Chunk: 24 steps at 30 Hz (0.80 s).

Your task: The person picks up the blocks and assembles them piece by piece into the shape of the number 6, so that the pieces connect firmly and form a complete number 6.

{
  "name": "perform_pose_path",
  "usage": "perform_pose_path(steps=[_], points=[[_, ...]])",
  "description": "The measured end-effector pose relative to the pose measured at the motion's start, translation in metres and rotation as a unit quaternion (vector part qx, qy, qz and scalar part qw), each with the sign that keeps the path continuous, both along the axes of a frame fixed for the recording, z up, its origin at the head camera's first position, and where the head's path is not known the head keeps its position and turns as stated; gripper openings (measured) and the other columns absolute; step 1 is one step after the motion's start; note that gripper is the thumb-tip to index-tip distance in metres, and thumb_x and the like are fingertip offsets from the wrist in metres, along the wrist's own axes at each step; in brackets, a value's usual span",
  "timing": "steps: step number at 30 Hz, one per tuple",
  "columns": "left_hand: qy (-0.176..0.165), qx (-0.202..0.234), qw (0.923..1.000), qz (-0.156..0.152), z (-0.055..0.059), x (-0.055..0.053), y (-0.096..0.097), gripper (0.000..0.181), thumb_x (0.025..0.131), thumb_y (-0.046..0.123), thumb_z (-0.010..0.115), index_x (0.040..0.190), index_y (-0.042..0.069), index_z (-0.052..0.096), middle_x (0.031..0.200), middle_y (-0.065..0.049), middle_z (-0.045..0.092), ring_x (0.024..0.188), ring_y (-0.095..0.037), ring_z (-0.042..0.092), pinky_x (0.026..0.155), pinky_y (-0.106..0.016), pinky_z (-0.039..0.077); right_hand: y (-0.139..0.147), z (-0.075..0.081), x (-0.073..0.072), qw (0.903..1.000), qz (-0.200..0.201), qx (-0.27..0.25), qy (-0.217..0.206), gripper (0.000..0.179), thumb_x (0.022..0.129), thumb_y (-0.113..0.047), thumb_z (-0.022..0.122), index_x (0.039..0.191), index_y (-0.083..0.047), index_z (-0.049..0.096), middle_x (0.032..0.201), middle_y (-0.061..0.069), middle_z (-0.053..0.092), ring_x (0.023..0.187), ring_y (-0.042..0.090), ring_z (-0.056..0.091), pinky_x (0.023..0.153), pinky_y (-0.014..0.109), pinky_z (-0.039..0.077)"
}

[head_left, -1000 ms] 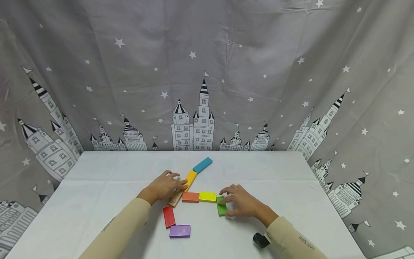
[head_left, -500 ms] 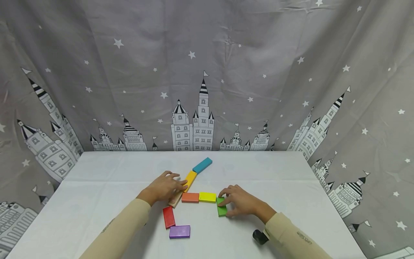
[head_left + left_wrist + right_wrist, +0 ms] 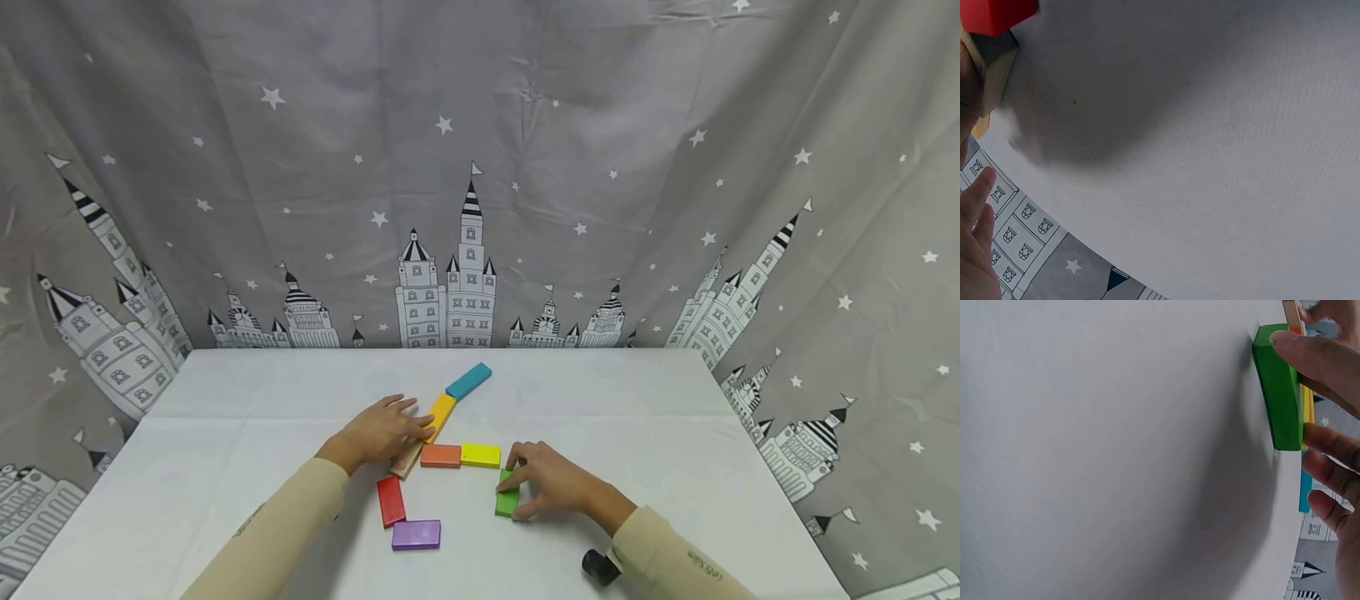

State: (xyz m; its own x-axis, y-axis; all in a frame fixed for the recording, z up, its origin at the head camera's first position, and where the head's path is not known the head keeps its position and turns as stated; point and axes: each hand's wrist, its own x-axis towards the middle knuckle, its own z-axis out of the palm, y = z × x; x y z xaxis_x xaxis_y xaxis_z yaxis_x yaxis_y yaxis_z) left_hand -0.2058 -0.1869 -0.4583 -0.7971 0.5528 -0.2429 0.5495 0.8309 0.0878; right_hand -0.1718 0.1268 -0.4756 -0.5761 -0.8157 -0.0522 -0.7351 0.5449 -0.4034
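Note:
In the head view, my right hand pinches a green block between thumb and fingers, apart from the row. The right wrist view shows the thumb on one end of it. My left hand holds a plain wooden block, with a finger touching the amber block above it. A blue block meets the amber one's far end. An orange block and a yellow block lie end to end, right of the wooden one. Below are a red block and a purple block.
A white cloth covers the table. Behind it hangs a grey curtain printed with castles and stars. A black object sits at the right sleeve's cuff.
My right hand has taken hold of the green block and drawn it toward me, away from the yellow block's end. The left hand keeps its place.

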Motion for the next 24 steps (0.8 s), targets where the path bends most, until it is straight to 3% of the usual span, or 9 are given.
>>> perform_pose_path(steps=[12,24], points=[[-0.029,0.020,0.9990,0.027,0.002,0.000,0.001,0.049,0.087,0.011,0.069,0.133,0.026,0.058,0.142,0.006,0.052,0.142,-0.035,0.027,0.115,-0.051,0.022,-0.019,-0.007,0.013,0.9994,-0.035,-0.003,-0.009,0.039,0.077,-0.045,0.079,0.112,-0.030,0.073,0.102,-0.013,0.051,0.094,0.003,0.044,0.088,0.023,0.041],[-0.024,0.011,0.9994,0.021,0.001,0.001,0.001,0.050,0.086,0.010,0.070,0.133,0.027,0.059,0.142,0.007,0.052,0.142,-0.035,0.027,0.114,-0.051,0.023,-0.044,-0.009,0.025,0.9993,-0.036,-0.011,-0.005,0.040,0.076,-0.048,0.079,0.111,-0.030,0.074,0.101,-0.013,0.052,0.091,0.002,0.043,0.082,0.018,0.039]])
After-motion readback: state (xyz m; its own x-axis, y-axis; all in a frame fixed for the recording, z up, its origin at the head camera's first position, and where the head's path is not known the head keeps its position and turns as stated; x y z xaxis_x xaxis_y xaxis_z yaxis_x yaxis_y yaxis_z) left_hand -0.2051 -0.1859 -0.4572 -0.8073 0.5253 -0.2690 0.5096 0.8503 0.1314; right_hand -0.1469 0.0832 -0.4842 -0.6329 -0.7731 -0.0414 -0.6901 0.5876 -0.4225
